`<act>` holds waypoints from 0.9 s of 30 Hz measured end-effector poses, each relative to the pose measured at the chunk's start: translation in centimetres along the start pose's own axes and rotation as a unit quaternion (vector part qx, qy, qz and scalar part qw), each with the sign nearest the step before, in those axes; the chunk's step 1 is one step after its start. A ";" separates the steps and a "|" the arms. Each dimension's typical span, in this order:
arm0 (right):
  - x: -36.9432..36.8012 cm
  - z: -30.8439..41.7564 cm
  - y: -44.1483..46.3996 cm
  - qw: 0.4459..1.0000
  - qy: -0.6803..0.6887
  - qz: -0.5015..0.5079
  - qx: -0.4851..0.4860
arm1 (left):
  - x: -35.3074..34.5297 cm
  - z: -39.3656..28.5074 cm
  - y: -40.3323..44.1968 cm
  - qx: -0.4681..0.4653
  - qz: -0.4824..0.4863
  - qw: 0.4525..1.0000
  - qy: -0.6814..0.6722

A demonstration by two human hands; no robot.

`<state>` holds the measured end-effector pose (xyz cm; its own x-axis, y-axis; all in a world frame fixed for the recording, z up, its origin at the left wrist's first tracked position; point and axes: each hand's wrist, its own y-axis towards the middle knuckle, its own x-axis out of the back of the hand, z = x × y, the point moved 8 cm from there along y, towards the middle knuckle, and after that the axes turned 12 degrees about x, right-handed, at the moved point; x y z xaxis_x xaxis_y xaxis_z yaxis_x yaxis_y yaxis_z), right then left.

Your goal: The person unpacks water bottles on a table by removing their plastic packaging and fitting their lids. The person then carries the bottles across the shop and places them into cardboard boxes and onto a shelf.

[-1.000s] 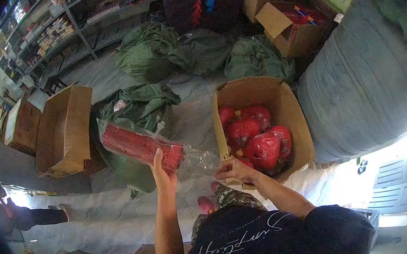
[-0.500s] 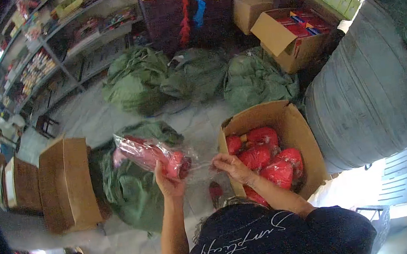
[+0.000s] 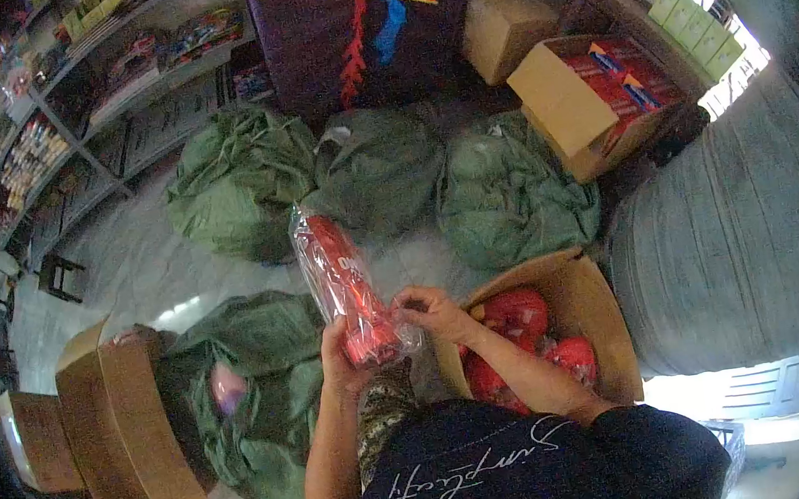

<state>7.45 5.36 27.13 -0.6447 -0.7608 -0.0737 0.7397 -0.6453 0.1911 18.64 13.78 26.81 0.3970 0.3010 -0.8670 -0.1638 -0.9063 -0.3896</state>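
A red, roughly cylindrical item with white lettering is packed inside a clear plastic bag, tilted with its far end up and left. My left hand is wrapped round the lower left side of this package. At its lower right end, my right hand pinches the loose plastic, fingers closed. Just right of my hands stands an open cardboard box holding several rounded red things in clear wrap; my right forearm passes over its near left part.
Green sacks lie across the floor ahead, and an opened green sack lies at left. Beside it are cardboard boxes. A large grey-green bale stands at right. Another open carton is farther back; shelves line the far left.
The bagged red item has swung more upright, its far end raised. My right hand has come in from the right to the package's lower end. The view has shifted.
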 end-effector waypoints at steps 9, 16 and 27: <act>4.9 1.5 18.3 0.999 -0.019 0.016 0.035 | -2.6 -14.8 11.1 0.048 0.027 0.992 0.116; 4.7 -1.5 30.1 0.994 0.102 0.041 -0.005 | 0.0 -24.1 17.0 0.007 0.009 0.996 0.091; 7.2 -8.3 47.8 0.990 -0.129 0.044 -0.046 | 2.3 -37.5 24.4 -0.037 0.004 0.999 0.027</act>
<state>39.75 -31.49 27.64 -0.5956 -0.7797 0.1934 0.8023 -0.5892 0.0957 49.43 -18.80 26.98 0.4449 0.2789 -0.8510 -0.0999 -0.9289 -0.3567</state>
